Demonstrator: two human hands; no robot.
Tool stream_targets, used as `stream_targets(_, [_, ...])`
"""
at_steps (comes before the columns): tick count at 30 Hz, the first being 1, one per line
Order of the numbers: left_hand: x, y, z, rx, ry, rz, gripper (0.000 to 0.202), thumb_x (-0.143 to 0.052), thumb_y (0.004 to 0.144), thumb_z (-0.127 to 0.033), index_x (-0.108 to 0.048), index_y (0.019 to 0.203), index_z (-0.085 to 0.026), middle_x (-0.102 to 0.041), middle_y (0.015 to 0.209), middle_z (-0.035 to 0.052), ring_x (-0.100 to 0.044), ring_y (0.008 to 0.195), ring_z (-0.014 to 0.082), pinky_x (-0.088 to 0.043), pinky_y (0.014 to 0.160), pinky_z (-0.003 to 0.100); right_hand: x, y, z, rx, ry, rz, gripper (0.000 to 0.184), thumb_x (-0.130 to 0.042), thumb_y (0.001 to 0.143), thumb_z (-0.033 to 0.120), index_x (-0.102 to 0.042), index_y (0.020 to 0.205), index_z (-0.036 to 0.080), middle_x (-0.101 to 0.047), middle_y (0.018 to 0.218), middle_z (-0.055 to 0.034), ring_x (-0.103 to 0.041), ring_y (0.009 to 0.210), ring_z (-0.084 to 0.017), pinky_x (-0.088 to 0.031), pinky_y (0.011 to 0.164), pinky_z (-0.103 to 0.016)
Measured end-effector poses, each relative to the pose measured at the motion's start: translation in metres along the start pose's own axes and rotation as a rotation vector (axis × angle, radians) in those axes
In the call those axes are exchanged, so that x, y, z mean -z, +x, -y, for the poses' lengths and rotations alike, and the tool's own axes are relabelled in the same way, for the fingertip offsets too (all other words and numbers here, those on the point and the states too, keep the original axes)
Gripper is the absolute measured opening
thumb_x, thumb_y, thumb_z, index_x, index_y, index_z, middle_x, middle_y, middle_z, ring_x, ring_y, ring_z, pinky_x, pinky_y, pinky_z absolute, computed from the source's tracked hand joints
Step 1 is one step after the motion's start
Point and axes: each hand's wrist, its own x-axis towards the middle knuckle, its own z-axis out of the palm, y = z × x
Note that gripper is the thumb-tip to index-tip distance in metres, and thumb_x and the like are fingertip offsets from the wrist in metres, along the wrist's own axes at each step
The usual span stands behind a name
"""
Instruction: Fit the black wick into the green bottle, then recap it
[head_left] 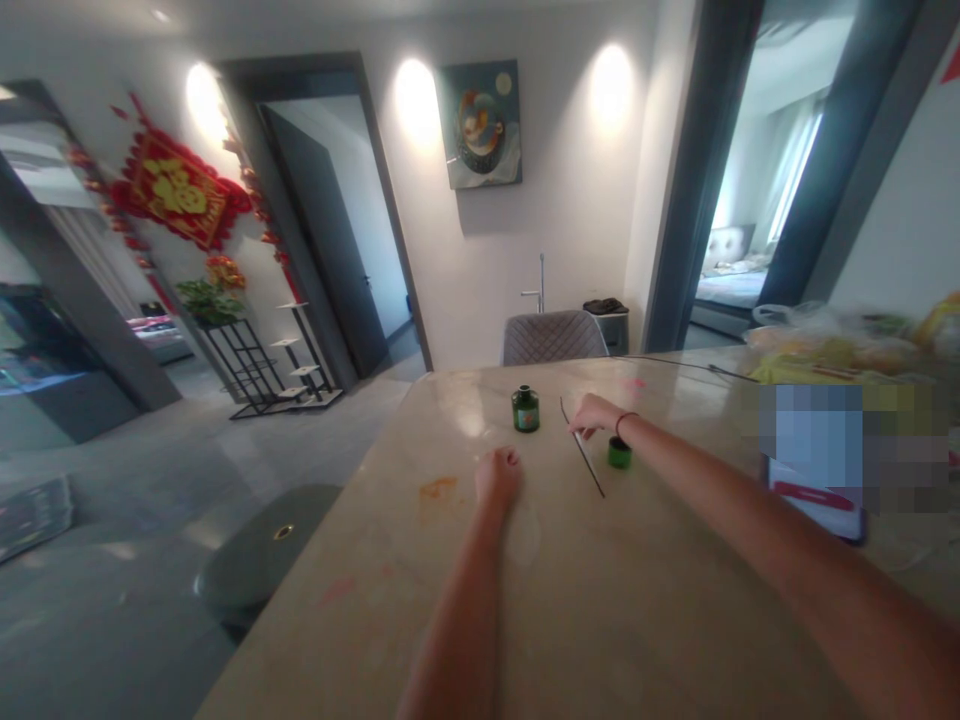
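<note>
My right hand [595,414] pinches a thin dark stick [591,470], slim like a brush, which slants over the table with a pale stretch just below my fingers. Close to that wrist, partly behind it, is a small green cap [619,455]. A dark green glass bottle [526,412] with a label stands upright between my hands, farther back, its neck uncovered. My left hand [498,474] rests on the table nearer to me, fingers curled into a fist; nothing shows in it.
The beige table [570,620] bears orange and pink stains. At right lie a phone [821,505], partly blurred out, plastic bags [840,345] and a dark cable [709,368]. A grey quilted chair [555,338] stands beyond the far edge, a green stool [262,550] at left.
</note>
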Motion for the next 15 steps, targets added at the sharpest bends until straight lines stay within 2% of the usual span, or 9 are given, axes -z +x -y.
stream_targets(3, [0.000, 0.001, 0.001, 0.010, -0.002, -0.013, 0.021, -0.044, 0.077, -0.023, -0.050, 0.058, -0.017, -0.046, 0.056, -0.0016, -0.039, 0.053, 0.0096, -0.019, 0.049, 0.024, -0.014, 0.002, -0.004, 0.006, -0.072, -0.061, 0.019, -0.069, 0.060, 0.029, -0.068, 0.063, 0.010, -0.070, 0.071, -0.0101, -0.065, 0.062, -0.016, -0.047, 0.054, -0.020])
stream_targets(7, [0.000, 0.001, 0.001, 0.023, -0.006, -0.024, 0.021, -0.044, 0.077, -0.024, -0.050, 0.058, -0.017, -0.044, 0.054, -0.0021, -0.038, 0.052, 0.0095, -0.019, 0.048, 0.023, -0.010, 0.005, -0.006, 0.043, -0.173, -0.123, 0.028, -0.074, 0.052, 0.036, -0.068, 0.064, 0.011, -0.069, 0.075, -0.0124, -0.065, 0.073, -0.022, -0.047, 0.059, -0.024])
stream_targets(10, [-0.001, 0.001, 0.001, 0.032, -0.010, -0.024, 0.020, -0.043, 0.077, -0.024, -0.051, 0.059, -0.017, -0.045, 0.055, -0.0016, -0.038, 0.052, 0.0097, -0.019, 0.049, 0.023, 0.003, 0.004, -0.009, 0.075, -0.250, -0.051, 0.029, -0.079, 0.041, 0.036, -0.064, 0.051, 0.014, -0.066, 0.059, -0.0066, -0.064, 0.066, -0.020, -0.047, 0.061, -0.025])
stream_targets(12, [-0.001, 0.001, 0.001, 0.031, -0.013, -0.024, 0.020, -0.043, 0.076, -0.023, -0.051, 0.059, -0.017, -0.046, 0.056, -0.0013, -0.039, 0.053, 0.0099, -0.020, 0.049, 0.023, 0.009, 0.004, -0.013, 0.010, -0.316, 0.044, 0.032, -0.080, 0.035, 0.038, -0.061, 0.044, 0.014, -0.061, 0.048, -0.0037, -0.061, 0.055, -0.019, -0.047, 0.058, -0.028])
stream_targets(14, [0.000, 0.001, 0.001, 0.030, -0.015, -0.025, 0.019, -0.044, 0.076, -0.023, -0.051, 0.059, -0.017, -0.047, 0.056, -0.0011, -0.040, 0.054, 0.0101, -0.020, 0.049, 0.023, 0.012, 0.004, -0.019, -0.074, -0.350, 0.107, 0.035, -0.078, 0.037, 0.044, -0.060, 0.043, 0.014, -0.057, 0.043, -0.0026, -0.058, 0.047, -0.018, -0.047, 0.054, -0.030])
stream_targets(15, [0.000, 0.001, 0.001, 0.029, -0.016, -0.026, 0.019, -0.044, 0.076, -0.023, -0.051, 0.059, -0.017, -0.047, 0.056, -0.0010, -0.040, 0.054, 0.0102, -0.020, 0.049, 0.023, 0.012, 0.005, -0.021, -0.092, -0.336, 0.088, 0.036, -0.076, 0.040, 0.046, -0.061, 0.044, 0.014, -0.057, 0.042, -0.0024, -0.057, 0.044, -0.017, -0.047, 0.053, -0.030])
